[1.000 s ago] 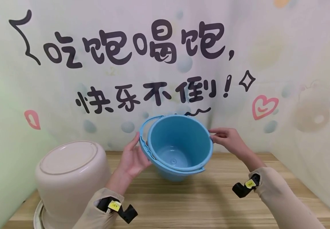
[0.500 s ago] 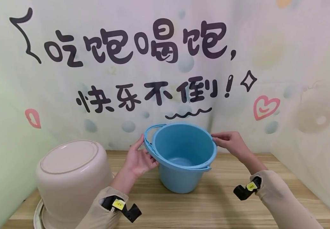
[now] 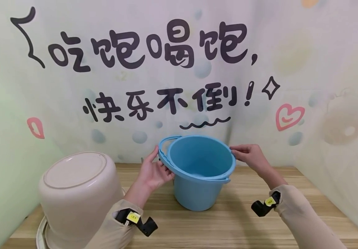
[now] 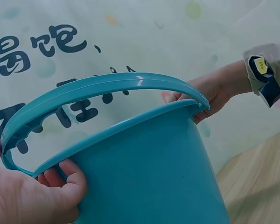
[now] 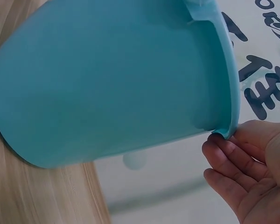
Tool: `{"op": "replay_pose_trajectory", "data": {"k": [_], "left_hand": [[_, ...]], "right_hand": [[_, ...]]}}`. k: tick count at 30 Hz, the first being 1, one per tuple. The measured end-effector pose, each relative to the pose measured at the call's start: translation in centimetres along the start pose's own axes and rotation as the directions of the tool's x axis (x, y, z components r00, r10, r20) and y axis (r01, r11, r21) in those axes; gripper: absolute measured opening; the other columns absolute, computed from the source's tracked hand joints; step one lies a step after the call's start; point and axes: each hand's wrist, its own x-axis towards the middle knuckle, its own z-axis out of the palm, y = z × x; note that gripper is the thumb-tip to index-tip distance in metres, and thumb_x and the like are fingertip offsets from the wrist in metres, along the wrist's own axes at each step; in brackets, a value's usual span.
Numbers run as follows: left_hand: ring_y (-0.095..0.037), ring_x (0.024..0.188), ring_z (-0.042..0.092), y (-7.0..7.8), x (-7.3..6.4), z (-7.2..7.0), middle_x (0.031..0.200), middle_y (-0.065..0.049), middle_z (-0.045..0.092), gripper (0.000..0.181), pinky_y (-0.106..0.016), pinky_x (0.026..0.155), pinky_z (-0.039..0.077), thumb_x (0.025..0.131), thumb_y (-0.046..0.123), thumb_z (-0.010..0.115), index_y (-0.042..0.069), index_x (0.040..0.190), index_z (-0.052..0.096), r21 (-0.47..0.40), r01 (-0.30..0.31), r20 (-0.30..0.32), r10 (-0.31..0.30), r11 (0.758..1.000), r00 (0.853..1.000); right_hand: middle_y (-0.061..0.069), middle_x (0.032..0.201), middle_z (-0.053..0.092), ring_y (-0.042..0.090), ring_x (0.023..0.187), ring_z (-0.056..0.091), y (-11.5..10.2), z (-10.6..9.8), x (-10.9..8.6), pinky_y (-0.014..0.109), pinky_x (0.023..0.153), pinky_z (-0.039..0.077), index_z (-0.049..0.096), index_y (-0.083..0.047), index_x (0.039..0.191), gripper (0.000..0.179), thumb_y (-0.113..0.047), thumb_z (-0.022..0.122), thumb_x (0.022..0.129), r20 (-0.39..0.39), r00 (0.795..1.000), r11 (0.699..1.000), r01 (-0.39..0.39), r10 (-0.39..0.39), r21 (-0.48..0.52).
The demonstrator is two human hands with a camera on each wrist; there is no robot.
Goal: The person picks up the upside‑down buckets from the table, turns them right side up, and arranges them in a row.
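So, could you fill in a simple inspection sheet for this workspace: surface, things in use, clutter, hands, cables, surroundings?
Surface: wood-grain table.
Things in use: blue bucket, mouth upward, with attached handle; whether its base touches the table, cannot tell.
Clutter: one pale tub, upside down, on the left.
Hands: left hand holds the bucket's left side; right hand pinches its opposite edge.
Cables: nothing seen.
Surroundings: pale backdrop with dark lettering.

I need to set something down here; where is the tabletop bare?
Bare tabletop lies in front of the blue bucket, between the left sleeve and right sleeve; another patch lies beyond the right sleeve, toward the backdrop. The left side is crowded: the left hand sits between the upturned beige tub and the blue bucket.
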Motion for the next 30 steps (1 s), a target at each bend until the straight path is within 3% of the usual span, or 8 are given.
{"op": "replay_pose_trajectory", "data": {"k": [9,15,19,24,30], "left_hand": [[-0.022,0.132,0.021,0.0,0.8,-0.1,0.147,-0.008,0.024,0.066,-0.035,0.105,0.021,0.094,0.047,0.041,0.008,0.144,0.021,-0.074,-0.015,-0.025,0.014,0.997,1.000],[-0.021,0.133,0.020,0.1,0.8,-0.3,0.147,-0.007,0.024,0.066,-0.035,0.100,0.029,0.094,0.048,0.040,0.008,0.144,0.022,-0.058,-0.004,-0.019,0.003,0.998,1.000],[-0.020,0.130,0.024,0.1,0.8,-0.6,0.145,-0.007,0.028,0.066,-0.033,0.092,0.037,0.093,0.048,0.043,0.007,0.141,0.026,-0.045,-0.002,-0.048,0.000,0.999,0.999],[-0.017,0.113,0.035,0.0,0.8,-1.2,0.123,-0.004,0.039,0.051,-0.029,0.086,0.040,0.092,0.045,0.048,0.008,0.125,0.038,-0.033,-0.034,-0.130,0.030,0.999,0.991],[-0.015,0.099,0.037,-0.1,0.5,-2.0,0.105,-0.002,0.037,0.034,-0.025,0.078,0.041,0.094,0.038,0.047,0.009,0.111,0.042,0.002,-0.074,-0.192,0.073,0.997,0.979]], "right_hand": [[0.023,0.115,0.058,0.034,0.104,0.058,0.5,0.2,0.6,0.040,0.084,0.045,0.055,0.005,0.121,0.039,-0.022,0.056,0.092,0.002,1.000,1.000,-0.019,0.019,0.010],[0.023,0.114,0.059,0.033,0.103,0.059,0.5,0.2,0.5,0.040,0.084,0.046,0.055,0.005,0.121,0.040,-0.023,0.056,0.092,0.000,1.000,1.000,-0.008,0.008,0.010],[0.023,0.113,0.059,0.034,0.103,0.058,0.4,0.2,0.6,0.040,0.084,0.045,0.055,0.006,0.120,0.039,-0.021,0.056,0.092,-0.002,1.000,1.000,0.004,-0.004,-0.004],[0.024,0.112,0.059,0.035,0.102,0.059,0.5,0.3,0.7,0.042,0.084,0.045,0.056,0.007,0.119,0.037,-0.019,0.056,0.092,-0.010,1.000,0.999,0.029,-0.029,-0.033],[0.023,0.111,0.060,0.035,0.100,0.059,0.6,0.4,0.8,0.044,0.085,0.045,0.056,0.007,0.118,0.037,-0.019,0.056,0.092,-0.022,0.999,0.998,0.034,-0.035,-0.052]]}}
